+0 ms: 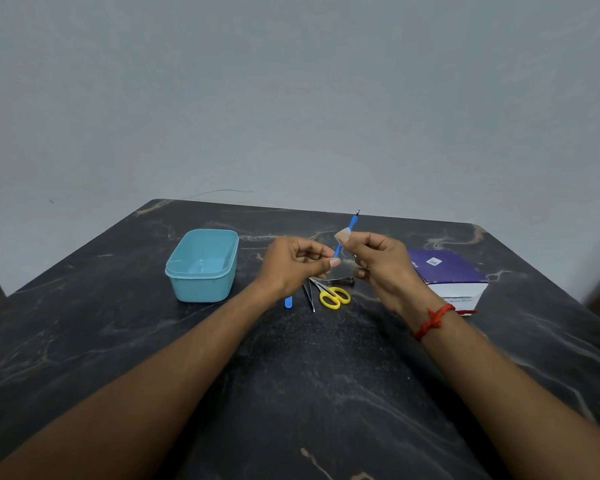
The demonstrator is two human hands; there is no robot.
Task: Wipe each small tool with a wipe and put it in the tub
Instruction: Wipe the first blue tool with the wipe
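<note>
Above the middle of the dark, pale-veined, stone-patterned table (326, 375), both hands hold one slim blue-handled tool with a fine metal tip (352, 223). It is tilted, with the tip up and away from the person. The left hand (293, 263) pinches the lower end of the handle between thumb and curled fingers. The right hand (378, 261) pinches a small, pale, crumpled wipe (343, 234) around the handle higher up, and its other fingers are loosely curled. A red knotted thread band (432, 320) circles the right wrist.

On the table to the left, well apart from the hands, stands the light turquoise plastic tub (201, 289). It is rectangular with rounded corners and a raised rim, and its smooth interior looks bare. Below the hands lies a small cluster: yellow-looped scissors with short steel blades (333, 296), thin metal tweezers (309, 294) just to their left, and a silvery metal nail clipper (342, 280) behind them. The rounded end of a flat blue strip (288, 301) shows beside the left wrist, and the rest of the strip is hidden. To the right rests a purple-topped, white-sided cardboard box (444, 268) whose print is too blurred to read.
</note>
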